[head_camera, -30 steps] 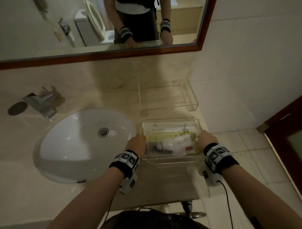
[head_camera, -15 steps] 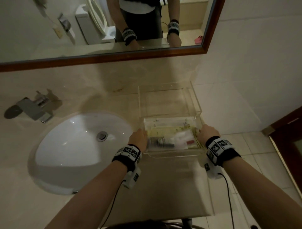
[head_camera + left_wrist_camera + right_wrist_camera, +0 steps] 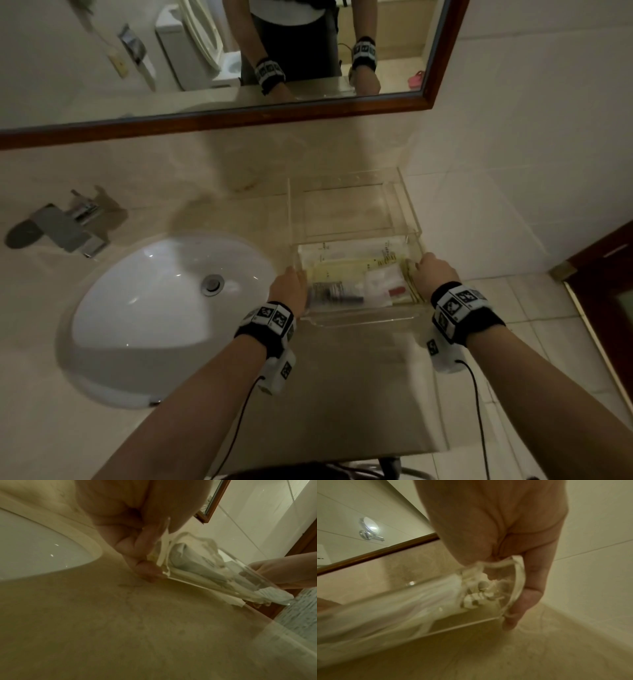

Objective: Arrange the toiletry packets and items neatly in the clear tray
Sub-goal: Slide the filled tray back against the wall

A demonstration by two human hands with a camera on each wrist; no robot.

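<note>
Low in the frame's centre-right, the left hand [image 3: 288, 288] and right hand [image 3: 435, 274] each clasp an end wall of the clear tray [image 3: 363, 317]. The paired grip keeps it level above the counter [image 3: 342, 394], so the toiletry packets [image 3: 359, 270] stay put.

We see a clear, glossy plastic tray [image 3: 359, 318] holding crinkled film packets [image 3: 346, 253], on a smooth, mottled beige stone counter [image 3: 342, 394]. The sink [image 3: 147, 308] is glossy white ceramic, the tap [image 3: 65, 229] brushed metal, the mirror frame [image 3: 239, 118] dark polished wood.
</note>
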